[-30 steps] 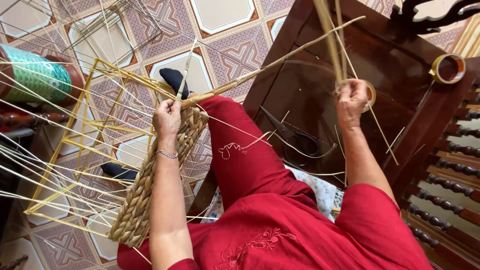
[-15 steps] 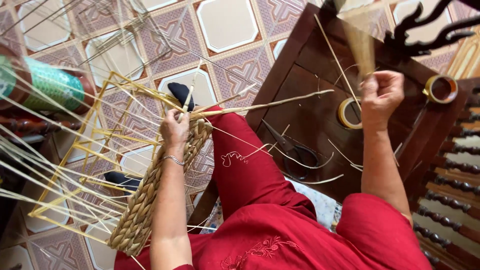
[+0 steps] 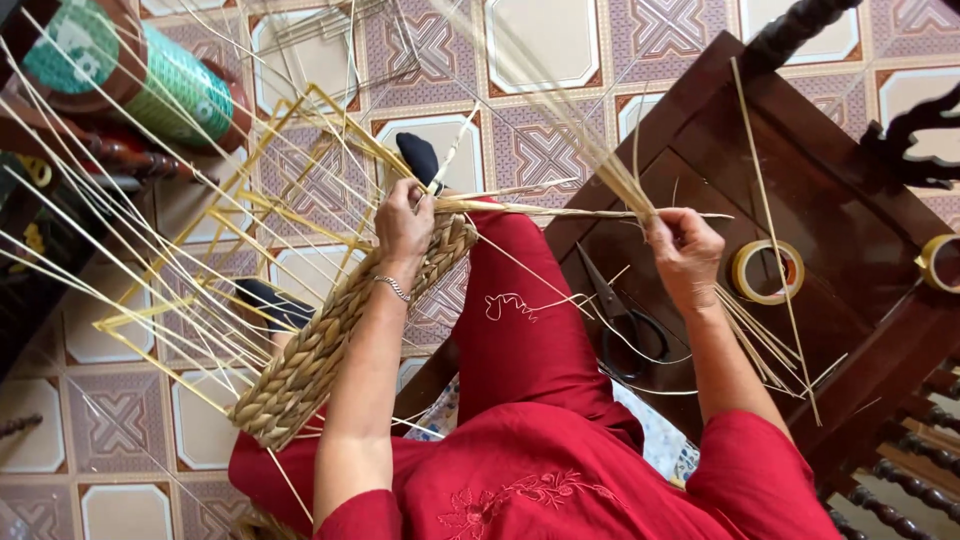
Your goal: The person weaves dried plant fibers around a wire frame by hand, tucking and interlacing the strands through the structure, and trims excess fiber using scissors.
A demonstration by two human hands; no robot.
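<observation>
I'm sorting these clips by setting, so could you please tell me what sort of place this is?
Probably a home used for hand weaving: patterned floor tiles, a dark wooden table with scissors and a tape roll, and a half-woven basket on the person's lap.

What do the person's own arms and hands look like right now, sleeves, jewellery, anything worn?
Both arms are bare from the shoulder down; the red garment, with tone-on-tone floral embroidery, ends in short sleeves at the upper arms. The left hand has a thin silver chain bracelet at the wrist. The right hand shows no bracelet, watch or glove. No rings can be made out on either hand.
</observation>
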